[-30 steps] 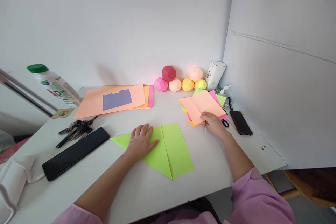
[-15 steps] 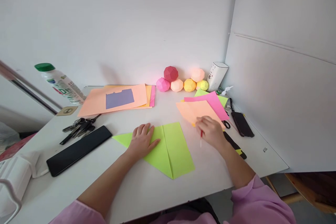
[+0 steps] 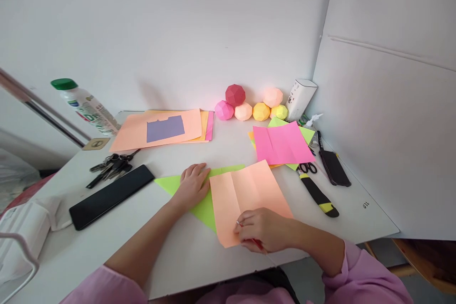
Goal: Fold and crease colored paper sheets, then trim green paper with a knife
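Observation:
My left hand (image 3: pixel 193 185) lies flat, fingers stretched, on a folded lime-green paper sheet (image 3: pixel 174 185). My right hand (image 3: pixel 261 229) is closed around a thin tool with a red handle (image 3: pixel 257 244); its exact kind does not show. The same hand grips the near edge of a creased peach paper sheet (image 3: pixel 249 190). This sheet overlaps the right part of the green one, its left edge close to my left fingers. Behind it rests a creased pink sheet (image 3: pixel 281 144) on top of green and orange sheets.
Faceted paper balls (image 3: pixel 235 96) line the wall beside a white box (image 3: pixel 301 99). At right lie scissors (image 3: pixel 308 167), a black-and-yellow cutter (image 3: pixel 318 195) and a black case (image 3: pixel 335 167). Leftward are keys (image 3: pixel 114 167), a black phone (image 3: pixel 112 197), stacked paper (image 3: pixel 131 130) and a tilted bottle (image 3: pixel 89 109).
My right hand has pulled the peach sheet off the pink one, toward me and left, over the green paper. The pink sheet, scissors and cutter are now uncovered. My left hand stays put.

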Demonstrator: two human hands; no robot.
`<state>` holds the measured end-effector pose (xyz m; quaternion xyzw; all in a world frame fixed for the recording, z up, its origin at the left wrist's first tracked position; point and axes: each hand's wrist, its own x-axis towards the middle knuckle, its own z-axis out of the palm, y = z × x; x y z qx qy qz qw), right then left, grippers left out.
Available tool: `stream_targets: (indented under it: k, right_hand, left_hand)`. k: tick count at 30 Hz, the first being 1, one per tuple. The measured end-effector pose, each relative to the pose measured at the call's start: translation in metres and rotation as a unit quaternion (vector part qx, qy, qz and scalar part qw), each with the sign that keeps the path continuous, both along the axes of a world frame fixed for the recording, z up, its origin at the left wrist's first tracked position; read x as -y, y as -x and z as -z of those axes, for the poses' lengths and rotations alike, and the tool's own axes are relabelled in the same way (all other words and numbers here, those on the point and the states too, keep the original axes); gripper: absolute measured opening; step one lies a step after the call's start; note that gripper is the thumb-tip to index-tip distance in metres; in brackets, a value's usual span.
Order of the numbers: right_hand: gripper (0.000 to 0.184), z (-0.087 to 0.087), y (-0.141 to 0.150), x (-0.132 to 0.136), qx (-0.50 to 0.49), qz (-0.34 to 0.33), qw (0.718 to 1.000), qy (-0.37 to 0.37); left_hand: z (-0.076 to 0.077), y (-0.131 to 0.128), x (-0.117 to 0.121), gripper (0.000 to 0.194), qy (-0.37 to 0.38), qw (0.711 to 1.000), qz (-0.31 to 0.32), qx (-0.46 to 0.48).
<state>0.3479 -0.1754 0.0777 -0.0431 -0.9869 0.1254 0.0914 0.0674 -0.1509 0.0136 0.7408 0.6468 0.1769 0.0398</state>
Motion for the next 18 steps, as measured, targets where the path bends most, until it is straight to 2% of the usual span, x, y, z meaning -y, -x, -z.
stream_targets:
  k: [5,8,11,14,18]
  right_hand:
    - [0.013,0.013,0.013,0.012,-0.066,0.005,0.996,0.066]
    - [0.015,0.014,0.015,0.015,-0.062,-0.001,0.995,0.076]
    - [0.021,0.014,0.014,0.010,-0.060,-0.013,0.994,0.087]
    - [0.026,0.014,0.010,-0.003,-0.071,0.028,0.995,0.066]
    - [0.045,0.014,0.003,-0.024,-0.043,0.090,0.994,0.039]
  left_hand:
    - [-0.007,0.001,-0.003,0.049,0.008,0.999,-0.017,0.042]
    - [-0.006,-0.005,0.001,0.042,0.005,0.999,-0.008,0.034]
    - [-0.003,-0.010,0.006,0.046,0.002,1.000,0.011,0.018]
    - [0.000,-0.010,0.009,0.049,0.009,1.000,0.025,-0.007]
    - [0.002,-0.010,0.011,0.057,0.023,0.998,0.036,-0.048]
